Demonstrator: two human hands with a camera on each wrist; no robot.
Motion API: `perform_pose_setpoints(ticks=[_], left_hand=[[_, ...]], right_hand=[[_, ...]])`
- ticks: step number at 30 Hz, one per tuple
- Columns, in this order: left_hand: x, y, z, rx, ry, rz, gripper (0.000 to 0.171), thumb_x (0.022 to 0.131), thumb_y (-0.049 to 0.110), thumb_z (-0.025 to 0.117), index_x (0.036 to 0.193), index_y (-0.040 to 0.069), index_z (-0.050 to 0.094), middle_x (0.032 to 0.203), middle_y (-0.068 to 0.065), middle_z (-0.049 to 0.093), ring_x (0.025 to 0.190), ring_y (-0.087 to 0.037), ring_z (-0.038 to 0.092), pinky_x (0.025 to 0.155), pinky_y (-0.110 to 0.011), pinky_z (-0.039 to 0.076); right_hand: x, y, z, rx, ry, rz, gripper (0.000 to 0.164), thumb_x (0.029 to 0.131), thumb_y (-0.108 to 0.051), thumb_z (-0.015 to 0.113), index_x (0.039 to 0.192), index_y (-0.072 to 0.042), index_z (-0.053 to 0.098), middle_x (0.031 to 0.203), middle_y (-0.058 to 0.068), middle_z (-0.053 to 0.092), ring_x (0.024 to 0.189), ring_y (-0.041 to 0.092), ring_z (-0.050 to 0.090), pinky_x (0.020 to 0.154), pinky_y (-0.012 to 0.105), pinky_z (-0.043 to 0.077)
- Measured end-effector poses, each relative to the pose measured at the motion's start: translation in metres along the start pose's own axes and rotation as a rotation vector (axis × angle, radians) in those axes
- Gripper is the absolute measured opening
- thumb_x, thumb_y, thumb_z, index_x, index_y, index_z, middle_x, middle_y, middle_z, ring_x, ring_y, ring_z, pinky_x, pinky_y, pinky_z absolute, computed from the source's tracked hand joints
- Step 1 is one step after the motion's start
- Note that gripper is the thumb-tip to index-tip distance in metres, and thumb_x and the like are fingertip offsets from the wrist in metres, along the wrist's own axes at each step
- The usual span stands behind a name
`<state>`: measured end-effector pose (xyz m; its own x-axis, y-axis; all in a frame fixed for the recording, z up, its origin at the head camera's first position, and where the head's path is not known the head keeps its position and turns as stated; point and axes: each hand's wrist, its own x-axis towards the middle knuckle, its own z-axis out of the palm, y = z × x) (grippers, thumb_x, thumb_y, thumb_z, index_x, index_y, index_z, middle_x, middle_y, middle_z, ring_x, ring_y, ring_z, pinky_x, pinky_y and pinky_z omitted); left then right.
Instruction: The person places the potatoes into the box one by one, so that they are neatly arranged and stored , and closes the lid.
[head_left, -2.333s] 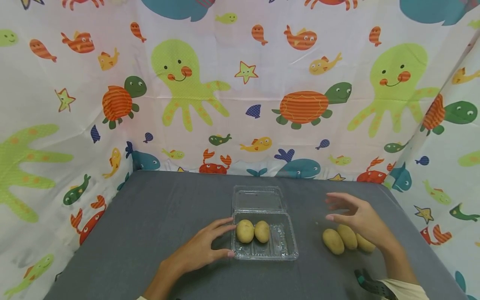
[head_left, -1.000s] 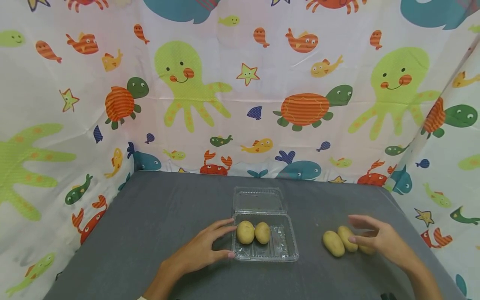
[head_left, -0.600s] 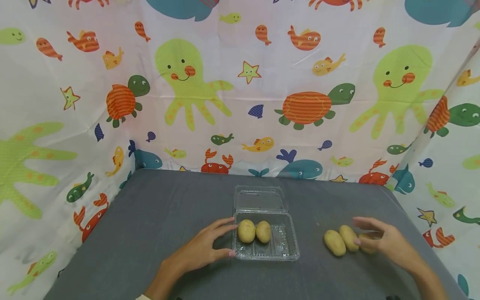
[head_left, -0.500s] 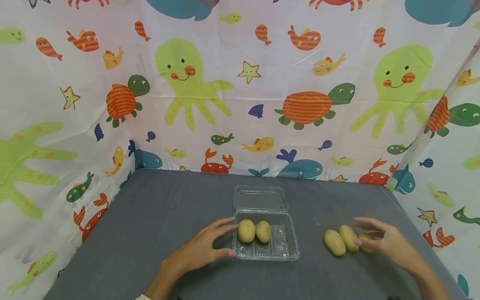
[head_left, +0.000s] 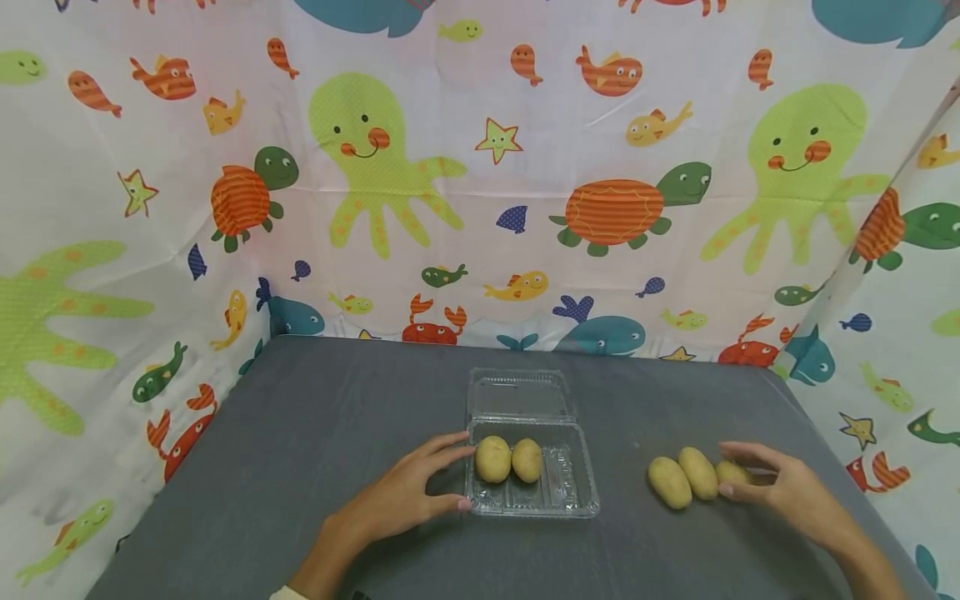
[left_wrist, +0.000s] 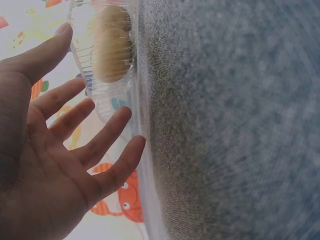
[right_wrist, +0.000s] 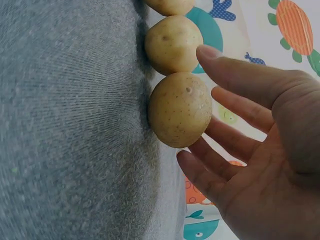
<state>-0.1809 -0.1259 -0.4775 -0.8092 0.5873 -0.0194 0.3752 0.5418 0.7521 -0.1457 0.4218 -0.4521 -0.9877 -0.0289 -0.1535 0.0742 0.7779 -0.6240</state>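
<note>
A clear plastic clamshell container [head_left: 572,479] lies with its lid [head_left: 521,396] folded back, and two potatoes [head_left: 492,460] sit side by side in its left part. My left hand [head_left: 408,490] is at the container's left wall, thumb and fingertips right at the rim, fingers spread. On the right, three potatoes lie in a row on the grey cloth. Around the rightmost potato [right_wrist: 180,110] my right hand [head_left: 787,492] is held with relaxed fingers, thumb on the near side and fingers on the far side. The middle potato [head_left: 698,472] and left potato [head_left: 670,483] lie beside it.
Grey cloth [head_left: 360,400] covers the table. Behind it and along both sides hangs a white curtain [head_left: 480,75] printed with sea animals. Between the container and the row of potatoes lies a stretch of the cloth.
My right hand has come down from above the potatoes and moved right, to the rightmost one. My left hand has stayed at the container.
</note>
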Motion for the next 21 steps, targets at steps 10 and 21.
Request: perform_pose_setpoints(ticks=[10, 21], left_hand=[[-0.0007, 0.0002, -0.0003, 0.000, -0.002, 0.000, 0.073, 0.096, 0.055, 0.075, 0.160, 0.032, 0.049, 0.169, 0.010, 0.035, 0.156, -0.031, 0.036, 0.117, -0.068, 0.037], [-0.0011, 0.0000, -0.0006, 0.001, 0.000, 0.014, 0.073, 0.096, 0.054, 0.076, 0.160, 0.031, 0.049, 0.170, 0.008, 0.035, 0.156, -0.030, 0.036, 0.117, -0.066, 0.038]], right_hand=[[0.0041, 0.0075, -0.0027, -0.054, -0.017, 0.076, 0.080, 0.096, -0.051, 0.077, 0.149, 0.004, 0.054, 0.145, 0.031, 0.059, 0.125, 0.050, 0.060, 0.091, 0.061, 0.056], [0.0039, 0.0083, -0.0013, -0.087, -0.016, 0.109, 0.083, 0.093, -0.055, 0.078, 0.147, 0.005, 0.056, 0.138, 0.029, 0.063, 0.120, 0.043, 0.063, 0.091, 0.061, 0.055]])
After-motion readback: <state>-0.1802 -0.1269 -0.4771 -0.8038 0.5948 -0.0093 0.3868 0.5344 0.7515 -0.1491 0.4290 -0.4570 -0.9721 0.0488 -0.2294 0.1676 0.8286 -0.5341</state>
